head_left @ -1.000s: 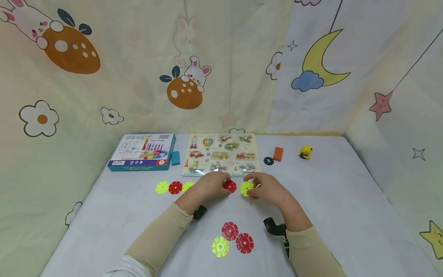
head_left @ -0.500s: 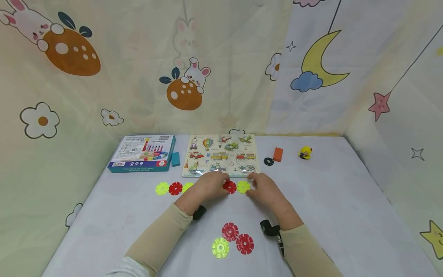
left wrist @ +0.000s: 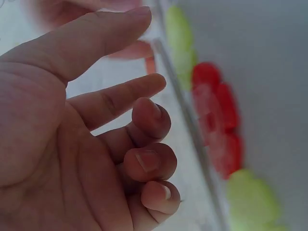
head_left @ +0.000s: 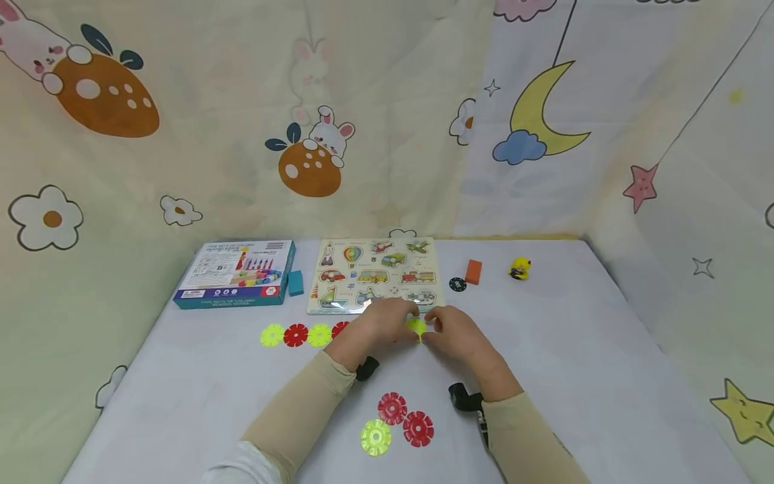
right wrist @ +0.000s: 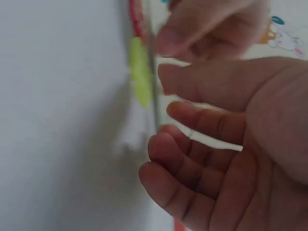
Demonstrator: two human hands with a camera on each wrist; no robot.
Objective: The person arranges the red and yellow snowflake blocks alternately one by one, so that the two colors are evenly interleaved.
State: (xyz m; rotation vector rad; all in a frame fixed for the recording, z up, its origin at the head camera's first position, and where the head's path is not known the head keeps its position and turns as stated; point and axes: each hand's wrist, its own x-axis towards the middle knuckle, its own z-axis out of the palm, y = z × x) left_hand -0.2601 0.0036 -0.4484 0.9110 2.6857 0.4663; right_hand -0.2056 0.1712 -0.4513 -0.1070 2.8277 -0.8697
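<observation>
Notched plastic snowflake discs lie in a row of alternating yellow-green and red [head_left: 295, 335] on the white table. Both hands are at the yellow-green disc [head_left: 416, 325] on the row's right end. My left hand [head_left: 387, 321] has its fingertips at that disc's left side; in the left wrist view its thumb and forefinger stand apart with nothing between them. My right hand [head_left: 457, 334] is at the right side, thumb and forefinger also spread around a gap. Part of the row is hidden behind the left hand. Nearer the front lie two red discs [head_left: 418, 429] and a yellow-green disc [head_left: 376, 437].
Behind the row lies a picture puzzle board [head_left: 373, 259]. A boxed toy set [head_left: 232, 274] and a blue block [head_left: 295, 283] are at the left. Further right stand an orange block [head_left: 474, 271], a black round chip [head_left: 457, 284] and a yellow duck figure [head_left: 519, 268].
The right hand has set the yellow-green disc down at the row's right end and released it. The left hand has moved right, from the red disc to this one. The head view has shifted slightly.
</observation>
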